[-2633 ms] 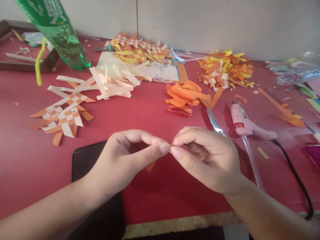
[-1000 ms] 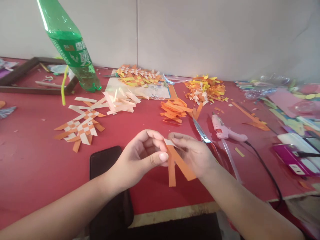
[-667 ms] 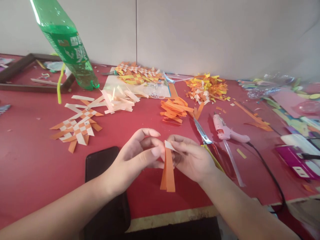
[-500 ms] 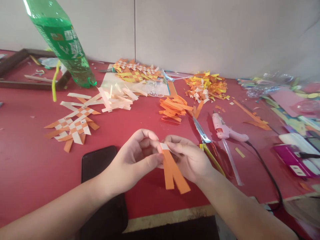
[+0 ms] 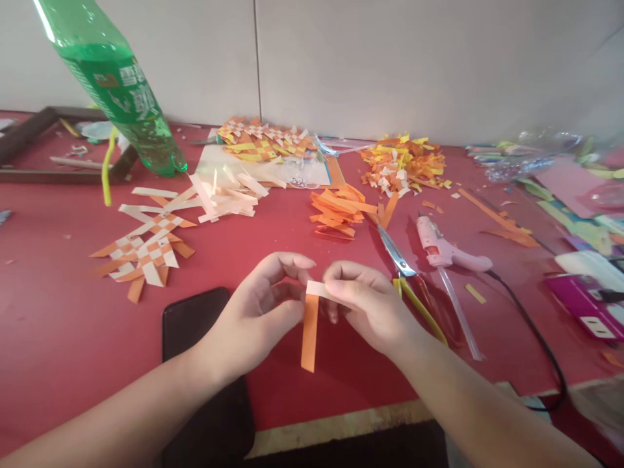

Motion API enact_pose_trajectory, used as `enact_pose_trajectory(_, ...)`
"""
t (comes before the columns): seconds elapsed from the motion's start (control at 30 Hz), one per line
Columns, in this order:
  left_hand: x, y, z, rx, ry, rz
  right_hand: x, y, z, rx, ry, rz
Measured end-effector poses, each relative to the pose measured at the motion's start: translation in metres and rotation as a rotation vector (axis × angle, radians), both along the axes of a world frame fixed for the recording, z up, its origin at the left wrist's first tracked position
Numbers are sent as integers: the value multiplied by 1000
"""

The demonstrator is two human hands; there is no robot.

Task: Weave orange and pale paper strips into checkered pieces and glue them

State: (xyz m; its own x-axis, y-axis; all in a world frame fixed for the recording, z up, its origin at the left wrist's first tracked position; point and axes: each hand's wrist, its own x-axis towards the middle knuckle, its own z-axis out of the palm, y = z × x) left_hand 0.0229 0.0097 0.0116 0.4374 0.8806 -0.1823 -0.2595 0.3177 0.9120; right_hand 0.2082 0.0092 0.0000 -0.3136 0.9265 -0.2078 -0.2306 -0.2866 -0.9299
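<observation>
Pinching paper strips, right hand faces a half-curled left hand.

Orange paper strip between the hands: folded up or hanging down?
Hanging down: the orange paper strip extends below the white paper strip pinched by the right hand, lower end free.

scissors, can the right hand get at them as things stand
Probably yes: the scissors lie close by the right hand, much of their yellow handle in plain view. But that hand pinches a white paper strip, so it would likely let go first.
</observation>
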Motion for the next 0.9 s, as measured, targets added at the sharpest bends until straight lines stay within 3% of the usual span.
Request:
enact_pose_trajectory(0.2, 2, 1, -1, 34, -74, -55, 0, 0, -4, 45, -29, 11)
enact_pose_trajectory(0.43, 0, 0, -5, 50, 31, 59, -2, -2, -3, 154, -102, 46)
enact_pose_trajectory(0.5, 0, 0, -6, 34, 70, 104, -4, -5, -1, 274, -196, -35)
enact_pose_trajectory(0.6, 0, 1, -7, 39, 119, 177, -7, -9, -1, 637, -410, -187)
enact_pose_trajectory(0.67, 0, 1, -7, 36, 141, 190, -8, -10, -3, 899, -550, -202)
enact_pose_trajectory(0.73, -1, 0, -6, 40, 154, 178, -9, -9, -4, 1029, -609, -202)
enact_pose_trajectory(0.9, 0, 0, -2, 103, 210, 188, -10, -5, -3, 855, -516, -304)
